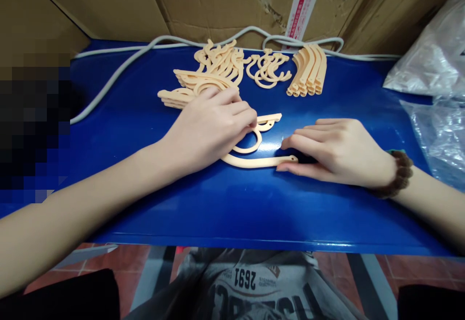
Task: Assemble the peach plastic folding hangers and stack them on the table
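My left hand (218, 124) is closed over a peach plastic ring-shaped piece (258, 141), with its fingertips mostly hidden. A short straight plastic piece (272, 117) sticks out beyond those fingers. From under the same hand a curved plastic bar (254, 162) runs right to an end with a small hole. That end lies between the thumb and bent index finger of my right hand (330, 150), which wears a brown band at the wrist. Just behind my left hand is a stack of flat curved plastic pieces (178, 96), partly covered by it.
On the blue table (218, 208), a heap of curved pieces (223, 61), several hooks (269, 70) and a row of bent bars (308, 70) lie at the back. A white cable (123, 75) runs behind them, before cardboard (218, 5). Clear plastic bags (432, 63) are at right.
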`<move>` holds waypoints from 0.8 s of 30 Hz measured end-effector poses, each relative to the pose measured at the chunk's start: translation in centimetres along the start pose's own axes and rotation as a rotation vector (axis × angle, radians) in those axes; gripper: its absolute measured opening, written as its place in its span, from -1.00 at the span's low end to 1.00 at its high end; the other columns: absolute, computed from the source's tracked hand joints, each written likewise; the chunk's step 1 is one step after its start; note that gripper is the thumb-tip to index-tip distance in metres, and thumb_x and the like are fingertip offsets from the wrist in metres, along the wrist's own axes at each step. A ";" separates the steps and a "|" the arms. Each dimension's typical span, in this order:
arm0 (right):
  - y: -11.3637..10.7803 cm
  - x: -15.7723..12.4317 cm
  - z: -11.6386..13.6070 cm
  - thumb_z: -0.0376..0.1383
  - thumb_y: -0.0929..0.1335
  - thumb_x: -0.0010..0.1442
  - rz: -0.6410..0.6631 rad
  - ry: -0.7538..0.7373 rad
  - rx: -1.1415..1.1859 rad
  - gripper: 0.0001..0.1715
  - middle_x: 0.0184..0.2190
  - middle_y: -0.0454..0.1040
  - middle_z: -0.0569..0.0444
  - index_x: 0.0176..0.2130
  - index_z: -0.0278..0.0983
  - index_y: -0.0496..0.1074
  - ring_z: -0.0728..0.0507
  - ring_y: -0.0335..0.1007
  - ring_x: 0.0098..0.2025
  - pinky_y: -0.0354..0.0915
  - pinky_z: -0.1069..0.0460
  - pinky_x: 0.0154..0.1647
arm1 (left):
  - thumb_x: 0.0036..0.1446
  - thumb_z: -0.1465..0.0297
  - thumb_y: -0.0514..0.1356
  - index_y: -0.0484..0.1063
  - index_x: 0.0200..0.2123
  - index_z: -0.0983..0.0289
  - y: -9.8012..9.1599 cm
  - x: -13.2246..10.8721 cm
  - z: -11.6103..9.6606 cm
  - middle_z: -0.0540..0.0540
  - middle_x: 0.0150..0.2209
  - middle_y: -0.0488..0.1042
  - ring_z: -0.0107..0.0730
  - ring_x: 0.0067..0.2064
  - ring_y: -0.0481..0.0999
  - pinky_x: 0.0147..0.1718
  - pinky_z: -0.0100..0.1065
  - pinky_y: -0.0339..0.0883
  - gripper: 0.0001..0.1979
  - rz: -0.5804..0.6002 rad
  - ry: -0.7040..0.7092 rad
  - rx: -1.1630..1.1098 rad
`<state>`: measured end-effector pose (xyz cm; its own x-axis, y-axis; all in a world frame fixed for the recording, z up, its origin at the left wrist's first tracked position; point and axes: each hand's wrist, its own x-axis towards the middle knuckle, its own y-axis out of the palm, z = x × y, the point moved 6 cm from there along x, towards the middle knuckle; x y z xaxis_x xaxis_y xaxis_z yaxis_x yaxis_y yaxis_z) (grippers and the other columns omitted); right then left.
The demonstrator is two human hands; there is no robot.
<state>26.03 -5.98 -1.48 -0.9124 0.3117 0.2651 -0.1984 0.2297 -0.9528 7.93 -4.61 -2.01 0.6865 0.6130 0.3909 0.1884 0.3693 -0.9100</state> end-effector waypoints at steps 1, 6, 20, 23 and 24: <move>-0.1 -0.1 -0.3 0.04 0.23 0.58 -0.002 0.016 0.010 -0.46 -0.42 0.55 0.09 -0.19 -0.30 0.52 -0.06 0.31 -0.47 0.15 0.01 -0.35 | 0.53 0.40 0.06 0.63 -0.11 0.22 0.0 0.0 0.0 0.19 -0.10 0.71 -0.01 -0.01 0.63 -0.11 -0.03 0.47 -0.69 -0.008 0.001 0.013; -0.7 0.1 -2.3 0.26 0.13 0.52 0.014 0.123 0.092 -0.22 -0.44 0.53 0.08 -0.08 -0.29 0.54 -0.06 0.29 -0.49 0.15 0.00 -0.35 | 0.53 0.43 0.06 0.61 -0.14 0.25 0.1 0.0 -0.5 0.18 -0.12 0.72 0.00 -0.05 0.63 -0.15 -0.05 0.44 -0.70 -0.019 0.032 0.054; 1.0 13.0 -10.8 -0.01 0.37 0.45 0.141 0.618 -0.003 -0.48 -0.10 0.71 -0.20 0.06 -0.33 0.71 -0.20 0.57 -0.09 0.13 0.02 -0.27 | 0.52 0.44 0.07 0.60 -0.17 0.30 0.0 0.2 -0.6 0.21 -0.20 0.68 0.01 -0.05 0.61 -0.12 -0.09 0.41 -0.71 -0.059 -0.014 0.030; 1.9 14.3 -11.2 -0.01 0.37 0.44 0.113 0.656 -0.001 -0.46 -0.05 0.70 -0.24 0.06 -0.37 0.70 -0.31 0.62 0.03 0.29 -0.02 -0.12 | 0.51 0.44 0.07 0.60 -0.14 0.30 0.0 0.2 -0.5 0.22 -0.17 0.68 0.04 -0.03 0.61 -0.12 -0.06 0.43 -0.72 -0.032 -0.008 0.035; 2.1 14.6 -11.3 -0.03 0.38 0.43 0.101 0.664 0.001 -0.46 -0.02 0.69 -0.25 0.07 -0.38 0.70 -0.34 0.62 0.07 0.34 -0.06 -0.06 | 0.51 0.44 0.07 0.60 -0.13 0.31 0.0 0.2 -0.5 0.23 -0.16 0.68 0.05 -0.02 0.61 -0.12 -0.04 0.44 -0.72 -0.023 -0.008 0.039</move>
<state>16.37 9.47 2.04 -0.5125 0.8328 0.2092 -0.1242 0.1692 -0.9777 8.43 -4.80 -1.96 0.6768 0.6093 0.4131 0.1769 0.4101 -0.8947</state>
